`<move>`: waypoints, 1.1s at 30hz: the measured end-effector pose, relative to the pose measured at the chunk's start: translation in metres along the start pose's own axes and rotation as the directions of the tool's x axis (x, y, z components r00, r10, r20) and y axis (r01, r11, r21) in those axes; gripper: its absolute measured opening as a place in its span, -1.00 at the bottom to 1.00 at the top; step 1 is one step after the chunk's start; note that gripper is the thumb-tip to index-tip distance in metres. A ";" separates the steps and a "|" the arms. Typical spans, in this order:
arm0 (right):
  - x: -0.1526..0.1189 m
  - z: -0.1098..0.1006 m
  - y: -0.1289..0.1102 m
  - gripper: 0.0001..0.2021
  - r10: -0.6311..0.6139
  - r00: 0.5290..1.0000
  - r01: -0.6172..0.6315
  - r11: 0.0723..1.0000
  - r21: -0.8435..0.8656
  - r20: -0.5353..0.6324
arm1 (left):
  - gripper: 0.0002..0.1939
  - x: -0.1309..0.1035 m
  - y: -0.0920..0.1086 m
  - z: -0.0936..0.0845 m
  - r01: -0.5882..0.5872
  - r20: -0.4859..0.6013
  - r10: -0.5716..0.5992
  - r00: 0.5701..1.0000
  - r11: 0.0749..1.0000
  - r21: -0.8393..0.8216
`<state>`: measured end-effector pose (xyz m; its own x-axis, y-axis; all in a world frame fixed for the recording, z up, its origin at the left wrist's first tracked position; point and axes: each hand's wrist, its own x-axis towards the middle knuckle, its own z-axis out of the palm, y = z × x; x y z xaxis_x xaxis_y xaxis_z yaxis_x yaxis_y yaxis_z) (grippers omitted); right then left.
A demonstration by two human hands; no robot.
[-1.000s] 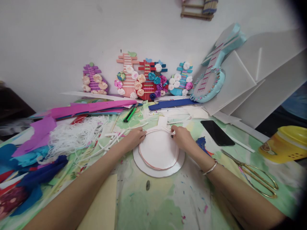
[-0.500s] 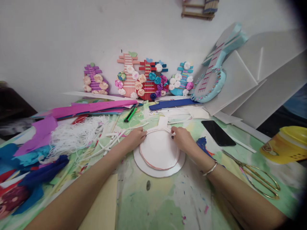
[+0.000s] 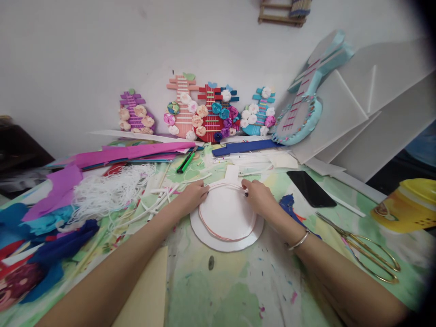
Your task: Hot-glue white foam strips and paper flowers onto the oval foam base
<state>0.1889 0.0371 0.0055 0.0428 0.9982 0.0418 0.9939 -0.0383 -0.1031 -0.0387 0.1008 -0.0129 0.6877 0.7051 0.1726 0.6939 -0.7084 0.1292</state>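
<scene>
A thin coppery wire loop (image 3: pixel 227 239) lies over a white round board (image 3: pixel 227 211) with a short neck at its far end. My left hand (image 3: pixel 195 196) pinches the loop at its upper left, fingers closed. Opposite it, my right hand (image 3: pixel 256 194) has its fingers curled closed on the loop's upper right. Both hands rest by the board's far edge, either side of the neck. The loop's lower arc sits inside the board's outline, leaving a white margin below. My fingers hide the wire where they grip it.
Gold-handled scissors (image 3: pixel 361 250), a black phone (image 3: pixel 311 188) and a yellow tub (image 3: pixel 405 206) lie to the right. White cord (image 3: pixel 111 190), coloured paper (image 3: pixel 54 188) and a green cutter (image 3: pixel 186 162) are left. Several decorated paper lutes (image 3: pixel 210 125) stand against the wall.
</scene>
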 end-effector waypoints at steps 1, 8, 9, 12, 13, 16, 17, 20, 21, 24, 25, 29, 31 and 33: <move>-0.001 -0.001 -0.001 -0.68 0.000 1.000 0.000 1.000 -0.002 0.003 | -0.73 0.000 0.000 0.000 -0.003 -0.002 0.003 1.000 1.000 0.000; -0.005 -0.005 -0.006 -0.68 0.018 1.000 -0.017 1.000 -0.015 0.019 | -0.74 0.000 -0.002 0.002 -0.012 -0.007 0.012 1.000 1.000 0.004; -0.005 -0.005 -0.006 -0.68 0.019 1.000 -0.019 1.000 -0.017 0.021 | -0.73 0.000 -0.002 0.002 -0.013 -0.006 0.013 1.000 1.000 0.004; -0.005 -0.005 -0.006 -0.68 0.018 0.999 -0.017 1.000 -0.020 0.028 | -0.73 0.000 -0.002 0.002 -0.014 0.000 0.014 1.000 1.000 0.006; -0.005 -0.004 -0.006 -0.68 0.016 0.999 -0.016 1.000 -0.020 0.029 | -0.73 0.000 -0.001 0.002 -0.013 0.001 0.013 1.000 1.000 0.007; -0.004 -0.003 -0.006 -0.69 0.016 0.999 -0.015 1.000 -0.024 0.029 | -0.73 0.000 0.000 0.002 -0.001 0.000 0.001 1.000 1.000 0.013; -0.004 -0.003 -0.006 -0.69 0.016 0.999 -0.015 1.000 -0.026 0.028 | -0.72 0.000 0.000 0.001 0.004 -0.001 -0.004 1.000 1.000 0.014; -0.003 -0.002 -0.005 -0.68 0.007 1.000 -0.006 0.999 -0.034 0.026 | -0.71 -0.001 0.002 0.000 0.011 -0.001 -0.011 1.000 1.000 0.009; -0.004 -0.002 -0.005 -0.68 0.003 1.000 -0.003 0.999 -0.037 0.026 | -0.71 -0.001 0.002 -0.001 0.012 -0.002 -0.012 1.000 1.000 0.005; -0.004 -0.002 -0.005 -0.69 -0.003 1.000 0.005 0.999 -0.046 0.025 | -0.71 -0.002 0.003 -0.001 0.021 -0.006 -0.021 1.000 1.000 -0.010; -0.005 -0.002 -0.005 -0.69 -0.003 1.000 0.005 0.999 -0.049 0.026 | -0.71 -0.002 0.002 -0.001 0.025 -0.008 -0.025 1.000 1.000 -0.016; -0.004 -0.002 -0.004 -0.69 -0.007 0.999 0.009 0.998 -0.056 0.037 | -0.71 -0.002 0.001 0.001 0.039 -0.018 -0.040 0.999 0.999 -0.037; -0.004 -0.002 -0.004 -0.69 -0.009 0.999 0.012 0.998 -0.056 0.038 | -0.71 -0.001 0.000 0.001 0.039 -0.020 -0.040 0.999 0.998 -0.043; -0.004 -0.002 -0.004 -0.68 -0.010 0.999 0.012 0.998 -0.054 0.036 | -0.71 -0.001 -0.001 0.001 0.036 -0.019 -0.037 0.999 0.998 -0.045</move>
<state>0.1849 0.0334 0.0079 0.0292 0.9995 0.0071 0.9984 -0.0289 -0.0484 -0.0399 0.1004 -0.0146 0.6577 0.7299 0.1864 0.7077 -0.6834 0.1791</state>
